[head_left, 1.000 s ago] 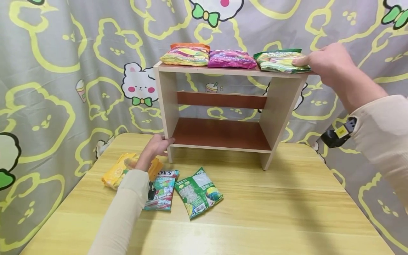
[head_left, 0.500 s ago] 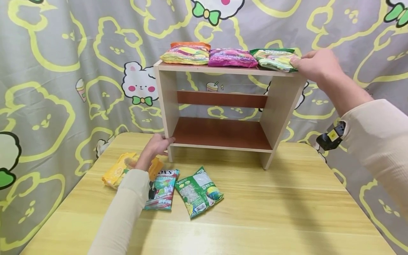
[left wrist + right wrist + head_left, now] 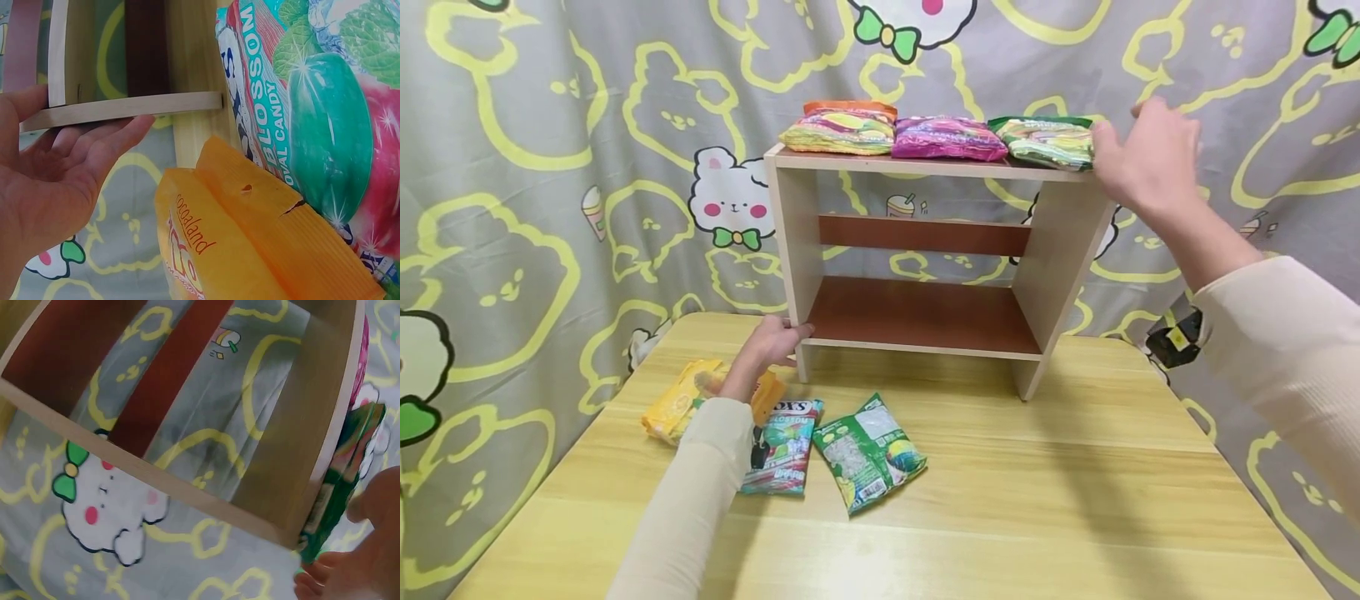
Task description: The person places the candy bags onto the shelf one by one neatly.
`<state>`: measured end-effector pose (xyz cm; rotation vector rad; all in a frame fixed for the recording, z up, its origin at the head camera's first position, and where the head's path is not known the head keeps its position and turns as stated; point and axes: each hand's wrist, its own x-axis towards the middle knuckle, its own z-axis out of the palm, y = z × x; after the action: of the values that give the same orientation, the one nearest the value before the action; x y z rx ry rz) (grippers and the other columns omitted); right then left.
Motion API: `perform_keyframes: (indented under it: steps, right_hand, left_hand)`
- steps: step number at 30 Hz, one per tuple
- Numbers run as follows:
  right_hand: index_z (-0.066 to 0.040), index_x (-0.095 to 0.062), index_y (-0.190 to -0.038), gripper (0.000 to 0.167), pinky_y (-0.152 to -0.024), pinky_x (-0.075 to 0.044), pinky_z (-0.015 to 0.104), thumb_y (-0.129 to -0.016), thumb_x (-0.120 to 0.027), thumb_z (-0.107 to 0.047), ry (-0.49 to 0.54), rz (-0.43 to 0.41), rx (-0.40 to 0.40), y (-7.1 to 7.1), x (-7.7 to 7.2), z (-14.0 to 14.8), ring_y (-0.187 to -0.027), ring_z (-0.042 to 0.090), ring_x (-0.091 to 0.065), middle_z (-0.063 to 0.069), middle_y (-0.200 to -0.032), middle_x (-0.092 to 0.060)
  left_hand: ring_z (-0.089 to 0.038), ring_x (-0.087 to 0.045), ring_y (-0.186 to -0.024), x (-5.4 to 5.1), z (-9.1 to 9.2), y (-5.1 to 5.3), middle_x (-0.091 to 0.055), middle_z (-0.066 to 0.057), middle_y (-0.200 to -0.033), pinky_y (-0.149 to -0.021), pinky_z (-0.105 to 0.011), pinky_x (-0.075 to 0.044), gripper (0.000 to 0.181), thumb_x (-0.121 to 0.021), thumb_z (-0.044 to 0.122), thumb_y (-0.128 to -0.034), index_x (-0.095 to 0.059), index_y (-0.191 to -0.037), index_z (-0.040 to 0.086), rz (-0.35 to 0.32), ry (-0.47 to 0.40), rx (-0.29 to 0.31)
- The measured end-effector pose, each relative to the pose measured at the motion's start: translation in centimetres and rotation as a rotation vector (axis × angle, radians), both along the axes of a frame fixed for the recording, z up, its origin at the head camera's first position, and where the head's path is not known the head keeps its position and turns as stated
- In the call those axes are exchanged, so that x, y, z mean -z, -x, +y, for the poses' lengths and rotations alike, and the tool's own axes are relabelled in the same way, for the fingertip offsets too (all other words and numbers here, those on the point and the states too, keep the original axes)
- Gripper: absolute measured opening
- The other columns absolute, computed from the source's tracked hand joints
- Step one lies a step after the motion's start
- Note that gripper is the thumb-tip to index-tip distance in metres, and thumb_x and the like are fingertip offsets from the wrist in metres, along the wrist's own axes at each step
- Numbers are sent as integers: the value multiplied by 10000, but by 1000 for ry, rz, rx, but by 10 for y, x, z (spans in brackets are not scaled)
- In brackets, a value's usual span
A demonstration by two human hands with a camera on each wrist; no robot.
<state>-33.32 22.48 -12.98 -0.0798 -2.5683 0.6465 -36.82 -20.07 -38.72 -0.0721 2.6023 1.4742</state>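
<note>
A small two-tier shelf [image 3: 925,312] with pale sides and red-brown boards stands on the table. My left hand [image 3: 767,342] holds its left side panel [image 3: 125,111], thumb on one face and fingers on the other. On the top board lie an orange-and-yellow candy bag [image 3: 840,130], a magenta candy bag [image 3: 949,139] and, at the right end, a green candy bag [image 3: 1048,143]. Just right of the green bag, my right hand [image 3: 1153,158] has its fingers lifted and spread away from it. In the right wrist view, the thumb [image 3: 365,503] is close to this bag; whether they touch, I cannot tell.
Left of the shelf's front, a yellow cocoaland bag [image 3: 681,400] lies partly under my left forearm. Beside it are a blue-and-red Blossom candy bag [image 3: 784,450] and a green bag [image 3: 871,454] on the wooden table [image 3: 1037,517]. A patterned curtain [image 3: 647,150] hangs behind.
The green bag on top has moved left toward the magenta bag. My right hand moved left with it, then let go and raised its fingers. My left hand stayed put.
</note>
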Motion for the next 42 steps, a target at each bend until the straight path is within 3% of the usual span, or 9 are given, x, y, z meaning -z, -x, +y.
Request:
perform_keyframes:
  steps: [4,8,12,16,24,32,42]
  right_hand:
    - [6,-295,-1557,650,-1148,-133,614,-1048,-325,-396,-52,137,-58,-12,7,-14,-1450,488,-225,326,-1556,-329]
    - [-77,-274,-1591,648,-1144,-117,646,-1062,-301,-449,-132,107,-117,-19,18,-27,-1446,506,-232,350,-1555,-306]
    - [-82,-303,-1581,645,-1123,-127,683,-1067,-287,-472,-203,80,-152,-16,33,-35,-1373,569,-243,396,-1523,-291]
    - [-86,-303,-1580,627,-1146,-84,679,-1062,-395,-426,-227,90,-172,-11,43,-36,-1363,561,-221,392,-1528,-265]
    - [-92,-308,-1561,715,-1133,-118,683,-945,-648,-218,-278,101,-180,-2,44,-33,-1337,570,-251,390,-1480,-307]
    - [-112,-285,-1572,810,-1121,-121,666,-858,-667,-106,-301,106,-180,6,44,-32,-1336,556,-251,395,-1485,-300]
    - [-124,-269,-1580,852,-1198,-14,691,-832,-671,-63,-299,130,-174,12,48,-31,-1424,546,-199,364,-1541,-267]
  left_hand:
    - [-419,-505,-1343,1,0,0,-479,-246,-1480,-988,-501,-556,571,-511,329,-1052,-413,-1503,-8,3,1,8]
    - [-425,-502,-1345,0,0,0,-479,-253,-1479,-985,-505,-556,573,-511,325,-1050,-413,-1500,-15,9,2,11]
    - [-424,-494,-1351,0,1,-1,-473,-252,-1483,-994,-509,-550,571,-510,324,-1051,-410,-1500,-14,5,-1,7]
    - [-424,-492,-1355,1,0,0,-470,-252,-1486,-992,-508,-551,573,-509,324,-1051,-406,-1501,-15,3,-5,7]
    - [-421,-486,-1363,2,0,1,-470,-250,-1487,-980,-503,-559,566,-510,323,-1050,-418,-1497,-13,13,-8,6]
    - [-427,-502,-1348,2,0,1,-483,-256,-1472,-982,-508,-556,566,-509,318,-1050,-416,-1497,-16,11,-9,8]
    - [-423,-493,-1354,3,0,2,-471,-245,-1484,-984,-501,-558,570,-515,326,-1049,-412,-1501,-6,6,-7,3]
